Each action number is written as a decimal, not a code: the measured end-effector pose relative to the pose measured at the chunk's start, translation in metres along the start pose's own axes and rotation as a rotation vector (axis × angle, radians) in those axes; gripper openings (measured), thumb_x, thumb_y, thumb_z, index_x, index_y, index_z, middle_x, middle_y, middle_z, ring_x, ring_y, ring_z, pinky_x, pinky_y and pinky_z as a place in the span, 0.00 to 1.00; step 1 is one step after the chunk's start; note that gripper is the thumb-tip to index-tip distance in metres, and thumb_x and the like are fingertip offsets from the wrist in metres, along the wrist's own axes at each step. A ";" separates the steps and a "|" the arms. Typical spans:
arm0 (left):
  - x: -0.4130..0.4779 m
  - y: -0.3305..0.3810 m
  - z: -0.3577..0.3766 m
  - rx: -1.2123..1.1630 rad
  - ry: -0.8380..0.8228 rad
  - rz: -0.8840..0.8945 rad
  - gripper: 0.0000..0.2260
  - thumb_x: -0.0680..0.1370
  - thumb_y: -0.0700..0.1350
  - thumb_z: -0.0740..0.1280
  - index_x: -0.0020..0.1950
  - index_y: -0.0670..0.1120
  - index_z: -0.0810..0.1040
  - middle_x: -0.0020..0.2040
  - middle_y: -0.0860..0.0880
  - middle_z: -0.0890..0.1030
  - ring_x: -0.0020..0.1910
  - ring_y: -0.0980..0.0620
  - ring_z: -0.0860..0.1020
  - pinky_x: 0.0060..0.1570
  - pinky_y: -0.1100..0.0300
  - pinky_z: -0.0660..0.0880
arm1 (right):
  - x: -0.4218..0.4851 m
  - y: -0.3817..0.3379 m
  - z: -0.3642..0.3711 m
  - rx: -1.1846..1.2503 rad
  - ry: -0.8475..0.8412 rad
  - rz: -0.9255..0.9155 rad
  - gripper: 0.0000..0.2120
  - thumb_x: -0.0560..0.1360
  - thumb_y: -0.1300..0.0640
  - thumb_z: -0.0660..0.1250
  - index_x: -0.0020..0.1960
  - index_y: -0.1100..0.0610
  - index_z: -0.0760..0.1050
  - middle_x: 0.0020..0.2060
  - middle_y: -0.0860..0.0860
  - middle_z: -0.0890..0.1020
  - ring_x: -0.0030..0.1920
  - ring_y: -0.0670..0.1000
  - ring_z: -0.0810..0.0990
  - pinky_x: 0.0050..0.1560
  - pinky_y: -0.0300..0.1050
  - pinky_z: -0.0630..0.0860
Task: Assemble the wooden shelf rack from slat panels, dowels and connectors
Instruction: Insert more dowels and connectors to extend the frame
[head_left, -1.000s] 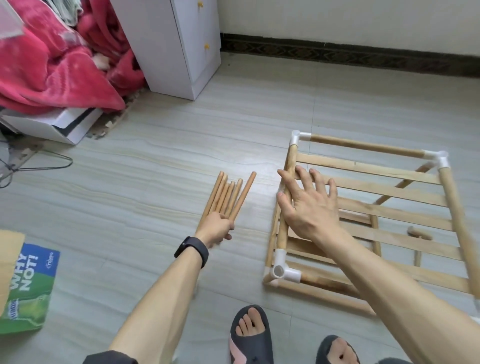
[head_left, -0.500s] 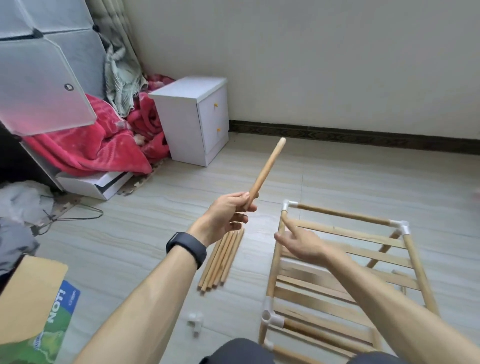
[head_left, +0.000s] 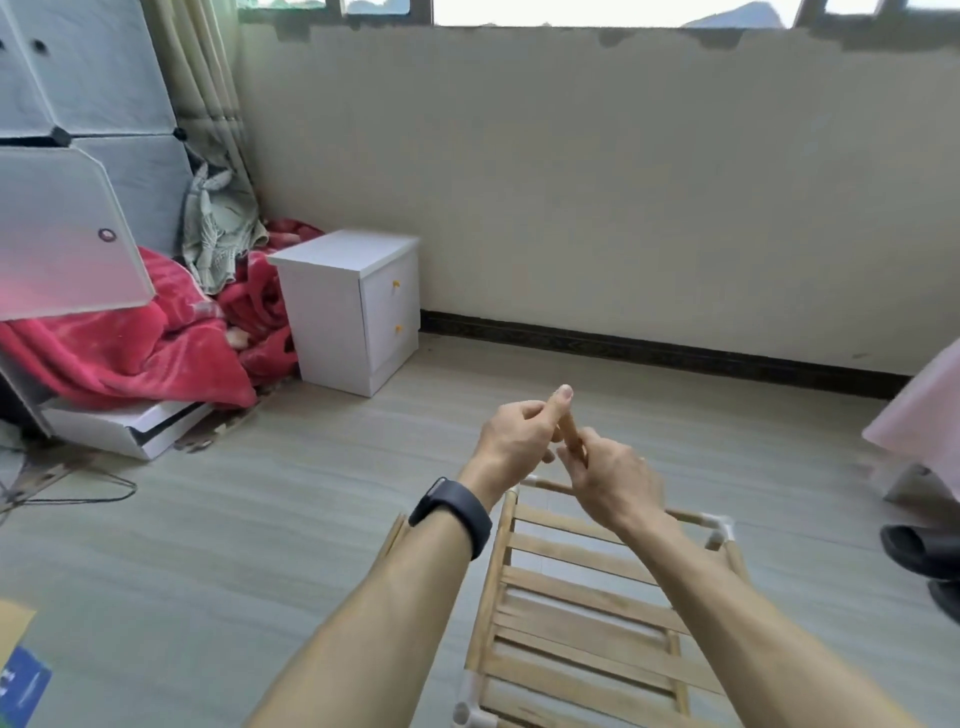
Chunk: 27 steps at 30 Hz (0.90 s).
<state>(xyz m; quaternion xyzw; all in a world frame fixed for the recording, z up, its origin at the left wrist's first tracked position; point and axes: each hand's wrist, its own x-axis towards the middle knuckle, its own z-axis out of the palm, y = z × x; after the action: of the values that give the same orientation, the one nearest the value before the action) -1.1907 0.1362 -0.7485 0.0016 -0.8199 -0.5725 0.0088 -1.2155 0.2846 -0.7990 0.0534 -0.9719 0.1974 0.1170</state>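
Both hands grip one dowel (head_left: 570, 437) in mid-air, the left hand (head_left: 517, 439) curled round its upper part and the right hand (head_left: 613, 480) lower down, above the far end of the rack frame (head_left: 582, 587) on the floor. I'd aim it dead straight at a connector (head_left: 719, 526) socket, then push firmly without bending.

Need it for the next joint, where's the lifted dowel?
Head view centre: the dowel is gripped by left hand and right hand, above the far rail of the rack.
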 end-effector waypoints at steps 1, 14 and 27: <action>0.001 -0.004 0.002 0.034 -0.028 -0.004 0.33 0.69 0.79 0.56 0.45 0.52 0.84 0.38 0.56 0.83 0.35 0.57 0.82 0.38 0.60 0.75 | 0.002 0.007 -0.001 0.035 -0.001 -0.003 0.13 0.83 0.40 0.58 0.52 0.48 0.74 0.40 0.47 0.80 0.37 0.51 0.77 0.33 0.46 0.69; 0.069 -0.153 0.033 0.509 -0.114 -0.341 0.25 0.84 0.56 0.53 0.76 0.41 0.63 0.71 0.36 0.71 0.67 0.37 0.72 0.65 0.44 0.72 | 0.054 0.019 0.036 0.654 0.068 0.126 0.10 0.82 0.46 0.65 0.49 0.52 0.75 0.39 0.50 0.85 0.29 0.47 0.85 0.28 0.34 0.76; 0.070 -0.191 0.085 0.546 0.121 -0.210 0.15 0.86 0.53 0.48 0.59 0.43 0.67 0.48 0.39 0.82 0.42 0.38 0.78 0.37 0.51 0.68 | 0.068 0.018 0.078 0.431 0.069 -0.089 0.12 0.83 0.46 0.64 0.47 0.53 0.75 0.35 0.46 0.81 0.31 0.50 0.83 0.38 0.55 0.81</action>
<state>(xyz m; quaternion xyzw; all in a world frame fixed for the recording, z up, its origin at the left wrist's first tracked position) -1.2637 0.1493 -0.9557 0.1227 -0.9368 -0.3276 -0.0026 -1.2998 0.2663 -0.8588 0.1134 -0.8993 0.3968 0.1448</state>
